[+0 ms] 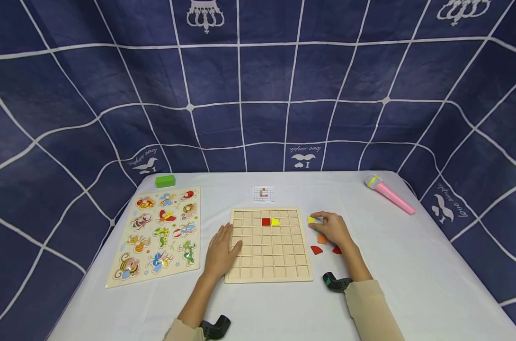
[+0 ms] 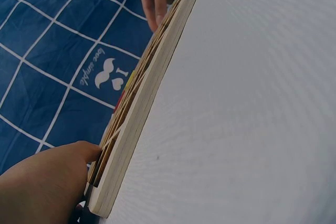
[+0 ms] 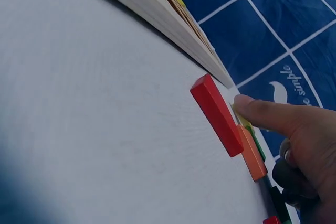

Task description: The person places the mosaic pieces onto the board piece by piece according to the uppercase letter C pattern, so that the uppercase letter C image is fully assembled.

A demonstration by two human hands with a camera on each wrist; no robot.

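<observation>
A square wooden grid board [image 1: 268, 260] lies in the middle of the table. In one of its upper rows sit a red square block [image 1: 266, 221] and a yellow rounded block [image 1: 275, 221], side by side. My left hand [image 1: 219, 253] rests along the board's left edge, its thumb over the rim. Right of the board, my right hand [image 1: 334, 229] pinches a yellow block [image 1: 311, 219] between thumb and forefinger. Close to that hand are a green block [image 3: 256, 142], partly hidden, an orange block [image 1: 322, 239] and a red quarter-round block [image 1: 316, 250]. Another red block [image 1: 336, 249] is partly covered by the wrist.
Behind the board lies a small pattern card [image 1: 263, 193]. An insect picture puzzle [image 1: 155, 237] takes up the left side, with a green block [image 1: 165, 181] beyond it. A pink toy microphone [image 1: 390, 194] lies at the back right. Dark patterned cloth hangs behind the table.
</observation>
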